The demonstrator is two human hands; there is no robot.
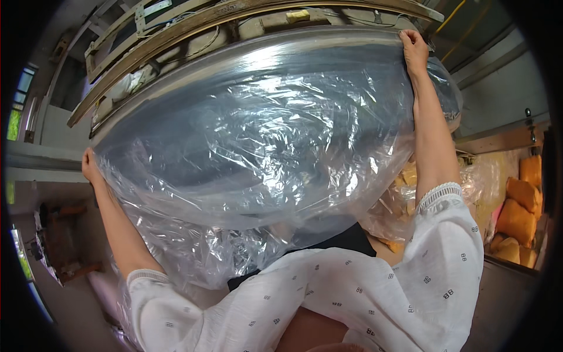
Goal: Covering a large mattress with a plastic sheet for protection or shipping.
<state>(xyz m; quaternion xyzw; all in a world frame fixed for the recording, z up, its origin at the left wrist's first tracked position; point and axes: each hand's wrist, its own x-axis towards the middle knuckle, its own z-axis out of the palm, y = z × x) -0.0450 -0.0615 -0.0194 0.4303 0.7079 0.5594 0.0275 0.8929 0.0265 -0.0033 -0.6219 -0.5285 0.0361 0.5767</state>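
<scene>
A wide sheet of clear plastic film (246,141) stretches between my two hands and hangs in shiny wrinkles toward my body. My left hand (89,166) is closed on its far left corner. At the far right corner my right hand (414,51) pinches the film's edge between thumb and fingers. Both arms are spread wide, and the film's far edge lies along a long bar (234,56) of the machine. Lower down, loose film bunches in front of my white patterned shirt.
Beyond the bar runs a long wooden beam (217,14) with cables and a small yellow block (298,16). Orange sacks (519,199) are piled at the right. A wooden stool or frame (64,234) stands at the left. More crumpled film lies by my right arm.
</scene>
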